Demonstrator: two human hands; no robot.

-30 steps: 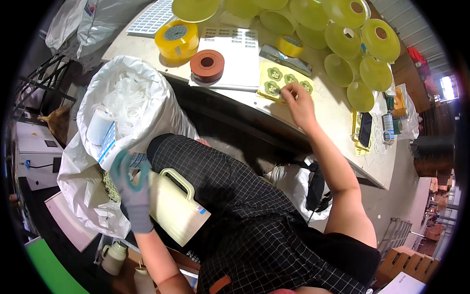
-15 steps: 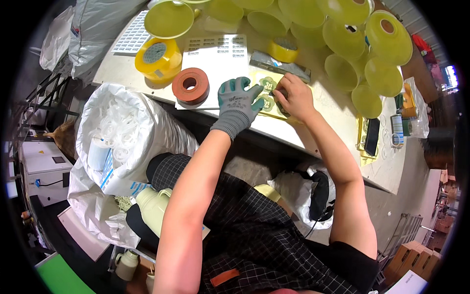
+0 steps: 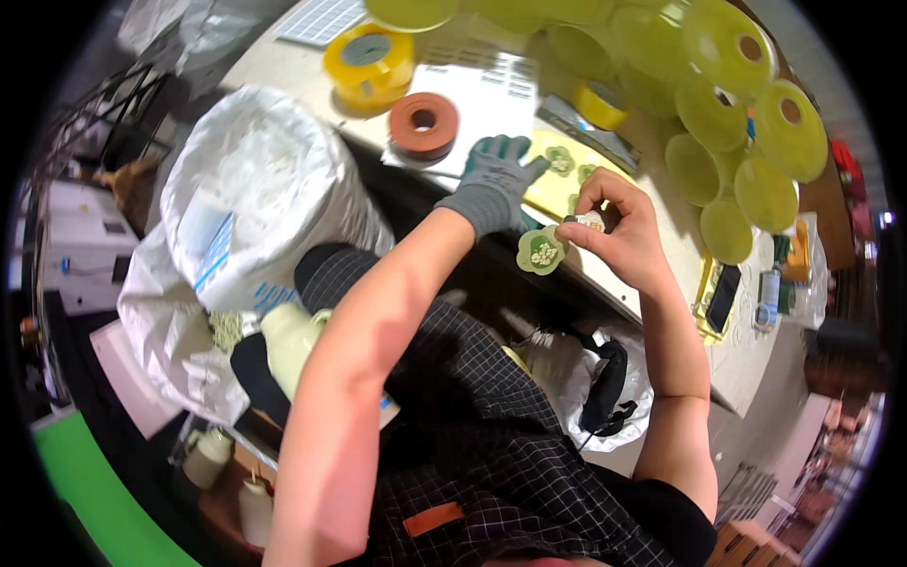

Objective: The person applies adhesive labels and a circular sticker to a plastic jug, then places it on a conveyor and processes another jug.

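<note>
My left hand [image 3: 496, 178], in a grey and teal glove, has its fingers apart at the front edge of the table, beside a pale yellow sheet [image 3: 545, 194]. Green flower-shaped pieces [image 3: 559, 161] lie on that sheet; they look like stickers. Bare and bent at the fingers, my right hand [image 3: 624, 227] pinches at the rim of a green flower-shaped sticker [image 3: 540, 251] with pale lettering, which hangs just off the table edge. A small whitish piece [image 3: 590, 221] shows within the right fingers; its kind is unclear.
A brown-red roll [image 3: 422, 141] and a yellow tape roll [image 3: 367, 80] stand left on the printed sheet [image 3: 482, 80] and table. Translucent yellow-green bowl-like pieces [image 3: 713, 109] crowd the far right. A white sack [image 3: 326, 180] stands left, a phone [image 3: 724, 298] lies right.
My right hand has come up from the yellow sheet toward me, now with a flower-shaped sticker in its fingers. My left hand stays by the sheet. The whole view has shifted and tilted.
</note>
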